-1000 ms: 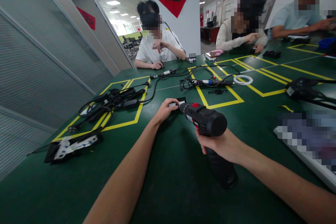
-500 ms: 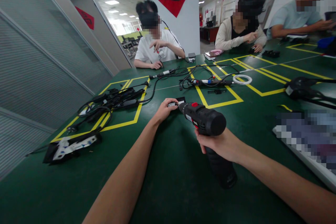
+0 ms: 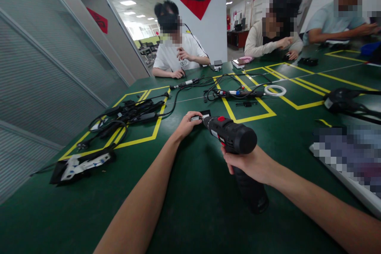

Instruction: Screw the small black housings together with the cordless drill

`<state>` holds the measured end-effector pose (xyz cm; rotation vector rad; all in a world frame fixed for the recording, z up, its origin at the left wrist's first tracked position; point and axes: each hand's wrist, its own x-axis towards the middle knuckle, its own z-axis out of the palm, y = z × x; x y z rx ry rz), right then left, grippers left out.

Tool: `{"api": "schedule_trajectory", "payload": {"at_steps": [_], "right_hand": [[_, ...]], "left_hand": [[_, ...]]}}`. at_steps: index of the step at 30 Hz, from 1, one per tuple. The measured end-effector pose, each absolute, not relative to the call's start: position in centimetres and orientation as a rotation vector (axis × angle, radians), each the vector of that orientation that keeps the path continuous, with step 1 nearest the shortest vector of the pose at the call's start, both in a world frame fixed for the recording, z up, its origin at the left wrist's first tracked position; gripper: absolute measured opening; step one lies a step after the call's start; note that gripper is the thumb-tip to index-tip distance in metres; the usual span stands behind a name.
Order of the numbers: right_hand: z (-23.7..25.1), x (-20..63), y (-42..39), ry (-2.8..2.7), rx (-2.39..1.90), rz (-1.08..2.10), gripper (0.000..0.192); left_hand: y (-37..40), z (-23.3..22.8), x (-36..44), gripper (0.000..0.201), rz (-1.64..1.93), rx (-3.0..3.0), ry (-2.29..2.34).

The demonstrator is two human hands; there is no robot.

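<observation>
My right hand (image 3: 250, 162) is wrapped round the grip of a black and red cordless drill (image 3: 230, 133). The drill lies level above the table, its chuck pointing forward and left. At its tip, the bit meets or nearly meets a small black and white piece (image 3: 206, 113) on the green table (image 3: 202, 206); whether they touch I cannot tell. My left hand (image 3: 188, 124) grips that piece from the left side, fingers bent over it and close to the bit. Much of the piece is hidden behind the fingers and the chuck.
Black cables and adapters (image 3: 139, 111) lie in a heap on the left, above a black pouch with white parts (image 3: 83, 166). Ahead are a corded screwdriver (image 3: 238, 93) and a white ring (image 3: 274, 90). Several people sit across the table. At right stands a pale-edged, blurred-out object (image 3: 342, 174).
Both my hands, the drill and the small piece stay nearly still. Across the table, the raised hand of the person in white has shifted slightly.
</observation>
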<state>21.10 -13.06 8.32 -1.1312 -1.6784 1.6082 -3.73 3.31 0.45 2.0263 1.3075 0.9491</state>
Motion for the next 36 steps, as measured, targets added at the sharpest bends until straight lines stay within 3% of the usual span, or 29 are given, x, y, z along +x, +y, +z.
{"api": "schedule_trajectory", "payload": {"at_steps": [36], "right_hand": [[7.82, 21.16, -13.04, -1.624, -1.104, 1.631, 0.007]], "left_hand": [[3.17, 0.59, -3.64, 0.027, 0.950, 2.005, 1.312]]}}
